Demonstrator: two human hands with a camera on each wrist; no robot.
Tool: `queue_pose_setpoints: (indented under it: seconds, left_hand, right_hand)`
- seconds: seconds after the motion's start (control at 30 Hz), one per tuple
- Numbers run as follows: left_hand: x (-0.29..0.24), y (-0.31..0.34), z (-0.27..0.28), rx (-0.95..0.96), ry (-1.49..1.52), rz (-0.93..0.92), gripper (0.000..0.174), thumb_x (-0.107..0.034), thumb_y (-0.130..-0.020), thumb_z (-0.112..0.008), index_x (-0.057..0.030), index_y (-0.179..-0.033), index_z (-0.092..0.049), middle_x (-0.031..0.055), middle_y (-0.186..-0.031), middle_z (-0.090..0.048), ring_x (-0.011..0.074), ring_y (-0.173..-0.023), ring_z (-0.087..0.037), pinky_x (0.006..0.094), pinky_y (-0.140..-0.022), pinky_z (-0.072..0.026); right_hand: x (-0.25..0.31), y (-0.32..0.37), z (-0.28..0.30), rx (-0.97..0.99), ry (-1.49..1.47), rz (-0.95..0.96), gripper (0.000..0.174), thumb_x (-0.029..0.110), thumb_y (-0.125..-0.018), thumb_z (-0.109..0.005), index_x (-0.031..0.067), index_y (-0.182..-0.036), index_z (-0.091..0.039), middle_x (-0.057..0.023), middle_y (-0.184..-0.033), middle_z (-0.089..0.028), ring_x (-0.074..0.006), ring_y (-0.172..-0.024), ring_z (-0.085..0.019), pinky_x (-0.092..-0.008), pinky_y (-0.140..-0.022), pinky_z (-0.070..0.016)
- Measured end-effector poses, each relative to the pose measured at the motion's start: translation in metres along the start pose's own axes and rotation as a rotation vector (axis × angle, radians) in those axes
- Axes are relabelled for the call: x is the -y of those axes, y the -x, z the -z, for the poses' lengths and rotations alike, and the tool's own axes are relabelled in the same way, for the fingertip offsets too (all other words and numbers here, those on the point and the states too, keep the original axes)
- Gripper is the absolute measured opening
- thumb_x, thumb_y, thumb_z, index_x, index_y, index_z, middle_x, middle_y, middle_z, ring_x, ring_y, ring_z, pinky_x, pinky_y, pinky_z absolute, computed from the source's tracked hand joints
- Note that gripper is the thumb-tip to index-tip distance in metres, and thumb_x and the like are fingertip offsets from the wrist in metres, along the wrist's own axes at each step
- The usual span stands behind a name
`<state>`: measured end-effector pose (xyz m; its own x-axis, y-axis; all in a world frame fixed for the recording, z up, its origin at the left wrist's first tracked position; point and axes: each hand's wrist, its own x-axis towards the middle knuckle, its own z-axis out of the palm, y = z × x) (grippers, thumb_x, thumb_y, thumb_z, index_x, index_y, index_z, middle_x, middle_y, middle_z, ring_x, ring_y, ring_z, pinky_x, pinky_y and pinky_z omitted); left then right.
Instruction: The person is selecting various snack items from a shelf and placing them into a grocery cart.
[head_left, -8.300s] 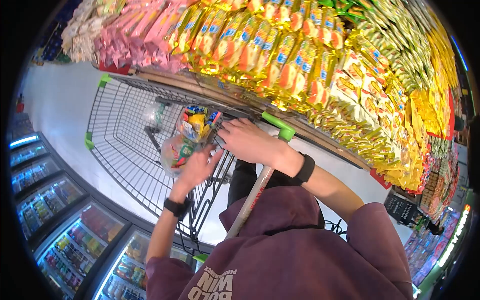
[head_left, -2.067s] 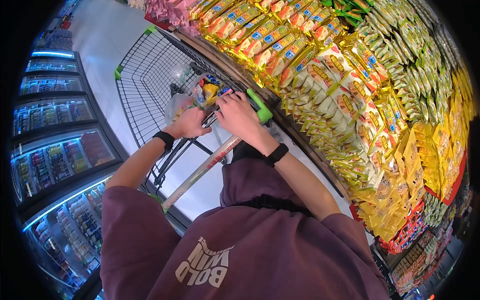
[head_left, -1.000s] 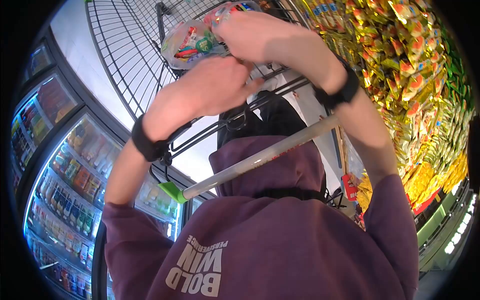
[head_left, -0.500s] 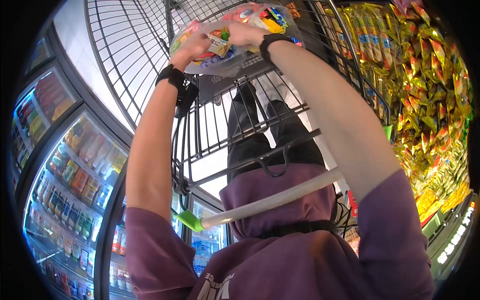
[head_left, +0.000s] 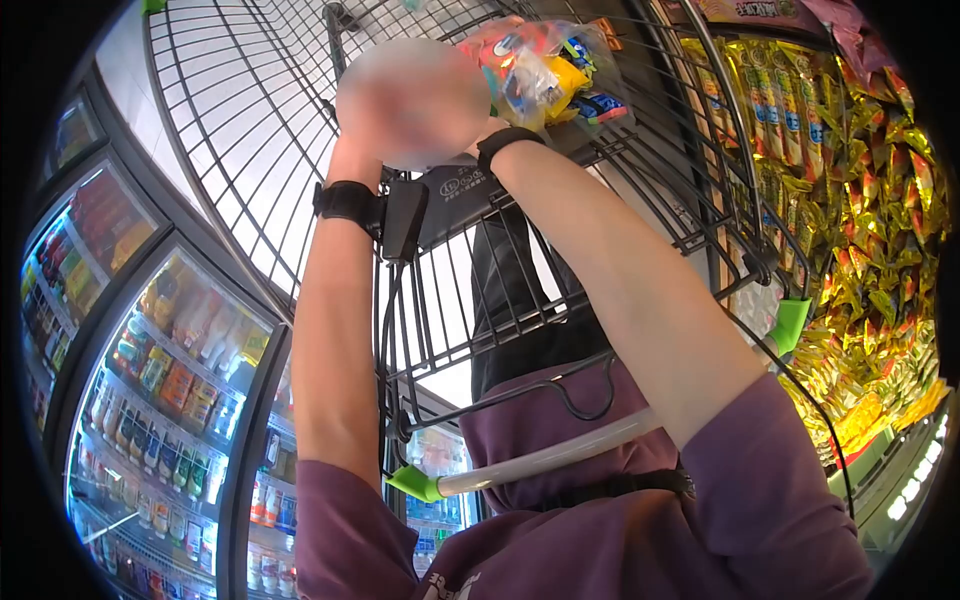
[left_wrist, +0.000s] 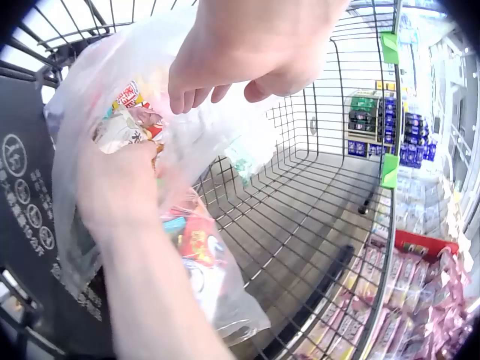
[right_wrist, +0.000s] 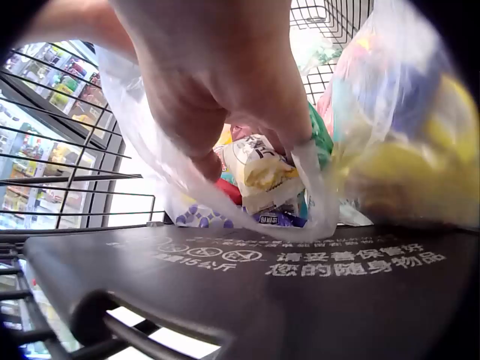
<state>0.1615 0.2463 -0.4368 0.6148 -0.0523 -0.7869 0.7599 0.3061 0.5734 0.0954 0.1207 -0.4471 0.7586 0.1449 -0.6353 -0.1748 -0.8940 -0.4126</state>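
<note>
In the left wrist view, my left hand (left_wrist: 255, 49) curls its fingers on the raised film of a clear plastic bag (left_wrist: 67, 180). My right hand (left_wrist: 120, 180) reaches inside that bag from below. The right wrist view shows my right hand (right_wrist: 217, 82) over a white and yellow snack packet (right_wrist: 262, 169), thumb and fingers apart, the bag's rim lying across a finger; its other fingertips are hidden. Purple packets (right_wrist: 281, 219) lie beneath. In the head view, a blurred patch covers both hands beside a second filled bag (head_left: 530, 75).
The bags rest in a wire shopping cart (head_left: 240, 130), by its black printed panel (right_wrist: 322, 262). The cart handle (head_left: 560, 455) crosses before the body. Lit drink fridges (head_left: 160, 390) stand left; gold snack packets (head_left: 860, 230) are stacked right. A cable hangs near the right arm.
Both hands have moved from near the handle side farther into the cart, to the left-hand bag. Since half a second ago, they have come closer together, and the cart's handle appears lower.
</note>
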Motion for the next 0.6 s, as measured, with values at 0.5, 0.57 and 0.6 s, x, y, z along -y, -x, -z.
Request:
queue_pose_setpoints:
  seconds: [0.5,0.57,0.6]
  left_hand:
    - [0.027,-0.021,0.014,0.062,-0.742,-0.056,0.035,-0.021,-0.089,-0.054,-0.0037,-0.117,-0.066,0.0160,-0.109,-0.067,0.0301,-0.100,-0.064,0.0409,-0.090,-0.0485]
    - [0.044,-0.019,0.022,0.200,-1.167,-0.177,0.036,-0.023,-0.089,-0.053,-0.0053,-0.117,-0.066,0.0216,-0.108,-0.068,0.0336,-0.104,-0.065,0.0418,-0.092,-0.0479]
    - [0.051,-0.020,0.021,0.196,-1.246,-0.181,0.036,-0.025,-0.087,-0.052,-0.0060,-0.114,-0.068,0.0292,-0.109,-0.065,0.0391,-0.109,-0.062,0.0450,-0.097,-0.0458]
  right_hand:
    - [-0.034,-0.048,-0.003,-0.108,-0.258,0.078,0.027,0.019,-0.085,-0.058,0.0045,-0.104,-0.071,-0.0135,-0.101,-0.072,-0.0225,-0.097,-0.069,-0.0363,-0.085,-0.0526]
    - [-0.037,-0.052,-0.006,-0.083,-0.358,0.013,0.027,0.015,-0.086,-0.057,0.0026,-0.106,-0.070,-0.0143,-0.097,-0.072,-0.0218,-0.089,-0.071,-0.0364,-0.077,-0.0545]
    - [-0.034,-0.059,-0.003,0.053,-0.397,-0.058,0.028,0.010,-0.085,-0.056,0.0016,-0.109,-0.068,-0.0152,-0.096,-0.072,-0.0223,-0.084,-0.071,-0.0369,-0.072,-0.0556]
